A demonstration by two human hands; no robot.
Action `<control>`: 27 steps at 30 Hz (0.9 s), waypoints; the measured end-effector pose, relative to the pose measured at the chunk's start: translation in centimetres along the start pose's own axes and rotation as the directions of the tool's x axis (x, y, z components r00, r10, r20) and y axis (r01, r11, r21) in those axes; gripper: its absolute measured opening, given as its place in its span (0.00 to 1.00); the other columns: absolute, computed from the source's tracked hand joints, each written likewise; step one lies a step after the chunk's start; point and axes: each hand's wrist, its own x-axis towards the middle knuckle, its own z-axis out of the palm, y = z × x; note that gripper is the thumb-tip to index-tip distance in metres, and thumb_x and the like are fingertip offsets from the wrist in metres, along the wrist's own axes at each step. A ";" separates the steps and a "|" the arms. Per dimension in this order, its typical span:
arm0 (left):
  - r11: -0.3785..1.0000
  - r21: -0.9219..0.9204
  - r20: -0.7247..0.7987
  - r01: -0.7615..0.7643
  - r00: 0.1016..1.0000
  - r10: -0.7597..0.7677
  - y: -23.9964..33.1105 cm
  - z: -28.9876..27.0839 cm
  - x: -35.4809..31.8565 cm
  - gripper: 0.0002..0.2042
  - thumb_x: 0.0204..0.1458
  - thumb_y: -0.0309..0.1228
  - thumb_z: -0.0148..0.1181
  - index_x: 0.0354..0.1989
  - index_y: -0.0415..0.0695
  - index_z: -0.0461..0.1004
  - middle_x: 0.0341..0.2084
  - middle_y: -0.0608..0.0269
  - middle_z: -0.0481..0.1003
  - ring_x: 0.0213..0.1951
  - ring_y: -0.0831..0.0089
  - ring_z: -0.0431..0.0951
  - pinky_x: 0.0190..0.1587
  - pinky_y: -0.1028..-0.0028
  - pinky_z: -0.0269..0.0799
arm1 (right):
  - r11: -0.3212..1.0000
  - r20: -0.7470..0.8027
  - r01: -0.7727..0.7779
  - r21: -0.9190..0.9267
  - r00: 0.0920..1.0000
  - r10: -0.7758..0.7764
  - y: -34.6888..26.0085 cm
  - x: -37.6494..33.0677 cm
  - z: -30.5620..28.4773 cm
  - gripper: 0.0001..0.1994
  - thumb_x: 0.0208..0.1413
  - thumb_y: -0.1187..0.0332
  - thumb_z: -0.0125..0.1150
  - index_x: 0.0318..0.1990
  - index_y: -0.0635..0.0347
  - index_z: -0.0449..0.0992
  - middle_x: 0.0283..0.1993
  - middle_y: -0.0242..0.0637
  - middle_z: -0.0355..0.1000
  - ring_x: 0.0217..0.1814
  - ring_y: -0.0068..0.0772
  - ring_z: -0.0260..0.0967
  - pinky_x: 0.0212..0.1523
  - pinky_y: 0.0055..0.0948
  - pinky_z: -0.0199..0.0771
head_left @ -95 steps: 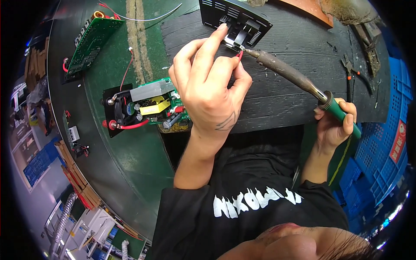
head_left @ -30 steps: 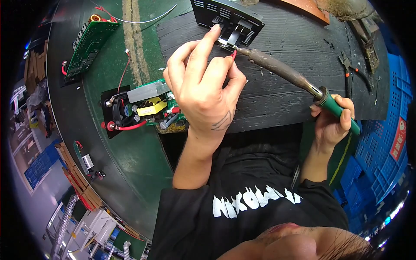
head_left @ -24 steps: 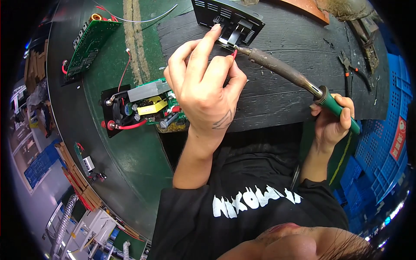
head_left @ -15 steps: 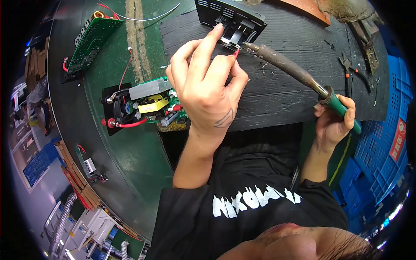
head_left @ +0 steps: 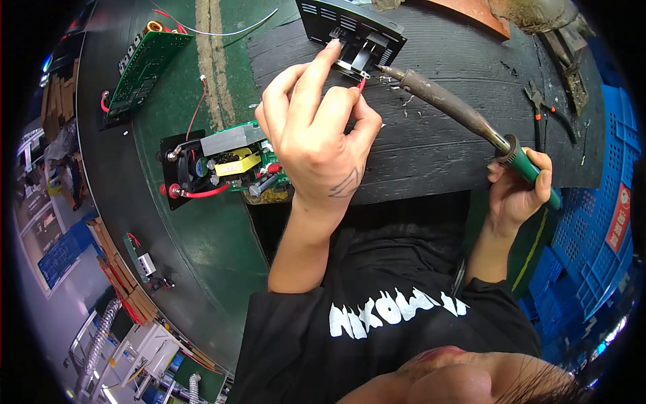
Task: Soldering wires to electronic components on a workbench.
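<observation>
Left hand arched — fingers pinching a red wire; right hand grips the soldering iron.

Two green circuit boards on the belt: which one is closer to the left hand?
The circuit board with the yellow transformer, right beside the left hand. The other board lies farther away toward the upper left.

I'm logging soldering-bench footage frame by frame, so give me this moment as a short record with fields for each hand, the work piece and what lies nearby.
left hand: pinches a thin red wire, forefinger on the black vented panel
right hand: grips the green handle of the soldering iron
iron tip: just right of the wire's end, at the panel; contact cannot be told
surface: dark wooden board
nearby, left: open circuit board with yellow part; second green board
nearby, right: blue crate
</observation>
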 end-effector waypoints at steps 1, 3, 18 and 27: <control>1.000 0.001 -0.001 0.004 1.000 -0.004 0.1 0.0 0.0 0.07 0.27 0.22 0.63 0.19 0.43 0.74 0.42 0.61 0.77 0.41 0.64 0.71 0.43 0.71 0.59 | 1.000 -0.003 0.000 0.004 1.000 0.000 0.0 0.0 0.0 0.20 0.56 0.52 0.48 0.43 0.61 0.71 0.35 0.45 0.72 0.24 0.39 0.70 0.22 0.29 0.71; 1.000 0.004 -0.004 -0.001 1.000 0.001 0.1 0.1 0.1 0.07 0.27 0.22 0.63 0.19 0.43 0.74 0.41 0.61 0.77 0.41 0.64 0.72 0.43 0.71 0.60 | 1.000 0.003 0.004 0.003 1.000 -0.004 -0.2 0.1 0.0 0.20 0.56 0.52 0.49 0.43 0.61 0.71 0.35 0.45 0.72 0.24 0.39 0.70 0.22 0.29 0.71; 1.000 0.007 0.108 -0.004 0.994 0.004 0.2 -1.4 0.7 0.08 0.33 0.20 0.63 0.26 0.42 0.76 0.45 0.58 0.76 0.44 0.60 0.72 0.48 0.69 0.66 | 1.000 -0.031 0.014 0.027 0.999 -0.013 0.0 -0.1 -0.2 0.20 0.57 0.52 0.48 0.43 0.61 0.71 0.35 0.46 0.72 0.25 0.39 0.70 0.21 0.28 0.70; 0.997 0.014 0.227 0.070 0.971 -0.071 -1.8 -3.4 0.8 0.04 0.41 0.28 0.64 0.25 0.43 0.77 0.22 0.62 0.74 0.28 0.62 0.72 0.35 0.67 0.66 | 0.997 -0.038 0.016 0.078 0.999 -0.013 0.5 0.1 -0.6 0.21 0.57 0.51 0.47 0.44 0.62 0.71 0.33 0.47 0.74 0.25 0.39 0.70 0.22 0.27 0.69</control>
